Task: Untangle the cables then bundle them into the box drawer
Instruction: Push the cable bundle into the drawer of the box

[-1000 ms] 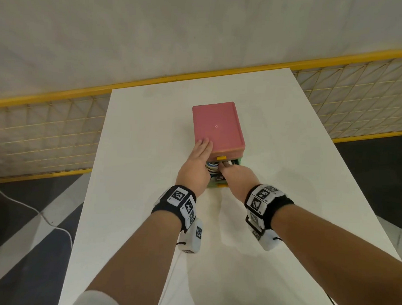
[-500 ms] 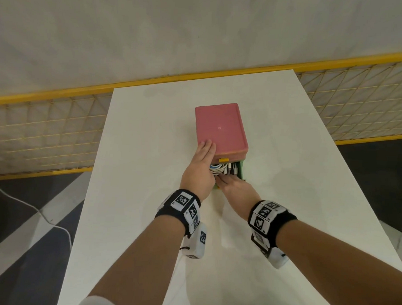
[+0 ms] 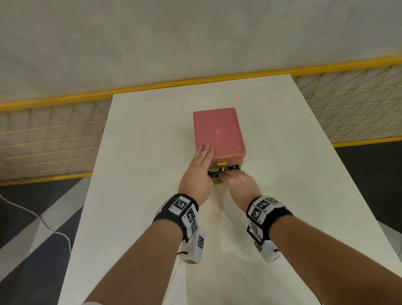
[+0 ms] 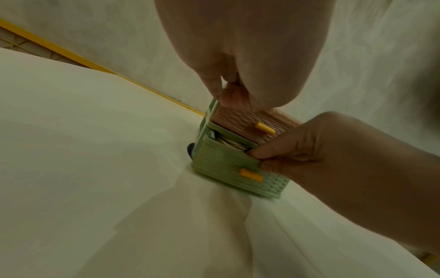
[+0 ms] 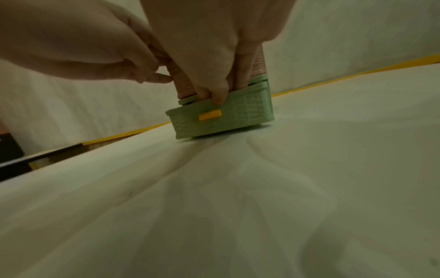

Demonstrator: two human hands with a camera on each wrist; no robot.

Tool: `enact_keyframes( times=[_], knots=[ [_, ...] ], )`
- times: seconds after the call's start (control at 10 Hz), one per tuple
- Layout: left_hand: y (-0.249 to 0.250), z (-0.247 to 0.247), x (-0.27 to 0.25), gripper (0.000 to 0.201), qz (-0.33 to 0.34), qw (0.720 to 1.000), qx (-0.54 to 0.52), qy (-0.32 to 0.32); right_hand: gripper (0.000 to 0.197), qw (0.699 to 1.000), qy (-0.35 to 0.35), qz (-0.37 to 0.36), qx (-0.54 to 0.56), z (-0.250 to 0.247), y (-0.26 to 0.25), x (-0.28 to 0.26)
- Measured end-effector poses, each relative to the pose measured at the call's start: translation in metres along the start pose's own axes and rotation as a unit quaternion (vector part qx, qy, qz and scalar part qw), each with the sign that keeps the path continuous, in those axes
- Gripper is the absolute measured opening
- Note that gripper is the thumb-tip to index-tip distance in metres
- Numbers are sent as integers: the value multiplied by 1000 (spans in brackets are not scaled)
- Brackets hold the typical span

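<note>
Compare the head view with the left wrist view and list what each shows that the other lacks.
Head view only: the smooth pink plastic box top under the flat left hand, and both marker wristbands.

Left wrist view only: the green brick-textured drawer front with its yellow handle.

Both: white coiled cables inside, and the right hand at the drawer.

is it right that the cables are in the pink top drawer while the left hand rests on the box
Not quite. The cables lie in the green bottom drawer, as the left wrist view shows; the pink top drawer is shut. The left hand does rest on the box.
</note>
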State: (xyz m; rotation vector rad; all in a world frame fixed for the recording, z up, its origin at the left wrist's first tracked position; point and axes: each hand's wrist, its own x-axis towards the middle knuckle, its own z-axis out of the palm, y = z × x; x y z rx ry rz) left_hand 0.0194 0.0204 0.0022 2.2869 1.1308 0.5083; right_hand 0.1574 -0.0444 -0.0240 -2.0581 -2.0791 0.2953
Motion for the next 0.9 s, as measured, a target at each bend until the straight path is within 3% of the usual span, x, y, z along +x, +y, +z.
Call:
enact_keyframes(
  times=[0.1, 0.2, 0.3, 0.4, 0.5, 0.7, 0.9],
  knots=[
    [-1, 0, 1, 75, 2, 1000, -2, -6, 34, 1000, -15, 6, 8, 2, 2, 9],
    [-3, -2, 0, 78, 5, 1000, -5, -12, 31, 998, 27, 17, 56, 6, 4, 12],
    [-4, -3, 1, 79, 7, 1000, -11, -12, 35, 965, 196, 67, 160, 16, 4, -3],
    [-4, -4, 1, 80, 0, 1000, -13, -18, 93, 918, 279, 216, 179, 23, 3, -11],
    [-5, -3, 1, 80, 4, 1000, -10, -19, 118, 902, 262, 286, 190, 24, 3, 5],
    [-7, 1, 4, 80, 4, 1000, 4, -14, 118, 901, 228, 316, 192, 23, 9, 25],
    [-4, -19, 5, 79, 5, 999, -30, -22, 113, 914, 241, 270, 186, 12, 7, 22]
  ],
)
